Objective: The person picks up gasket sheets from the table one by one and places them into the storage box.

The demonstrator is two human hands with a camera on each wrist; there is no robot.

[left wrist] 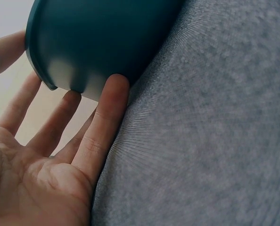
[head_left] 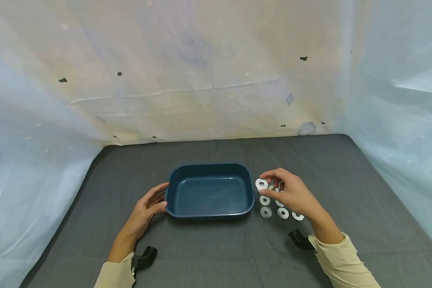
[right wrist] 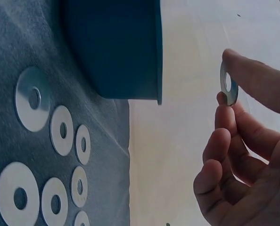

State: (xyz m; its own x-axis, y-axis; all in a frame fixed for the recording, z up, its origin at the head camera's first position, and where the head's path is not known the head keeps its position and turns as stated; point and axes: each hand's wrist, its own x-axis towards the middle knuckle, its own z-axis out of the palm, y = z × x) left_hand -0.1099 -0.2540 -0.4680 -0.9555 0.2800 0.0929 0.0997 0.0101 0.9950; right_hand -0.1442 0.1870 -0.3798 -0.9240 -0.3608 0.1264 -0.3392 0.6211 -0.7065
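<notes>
A dark blue rectangular basin [head_left: 210, 216] sits on the grey cloth, with its inside in view and nothing in it. At its left end, my left hand [head_left: 147, 208] touches the wall with extended fingertips [left wrist: 115, 89]; the thumb meets the rim. My right hand [head_left: 291, 193] is raised just beyond the basin's right side. Between thumb and fingertip it pinches a flat metal washer [right wrist: 228, 84], held on edge in the right wrist view. Several more washers [right wrist: 18, 194] lie flat in rows below that hand, which partly hides them in the head view.
The grey cloth [head_left: 209, 256] covers the table. Pale sheeting [head_left: 201, 72] with small dark marks rises behind it, and bluish sheeting [head_left: 399, 120] hangs at the sides. A black wrist mount [head_left: 144, 258] juts from each sleeve.
</notes>
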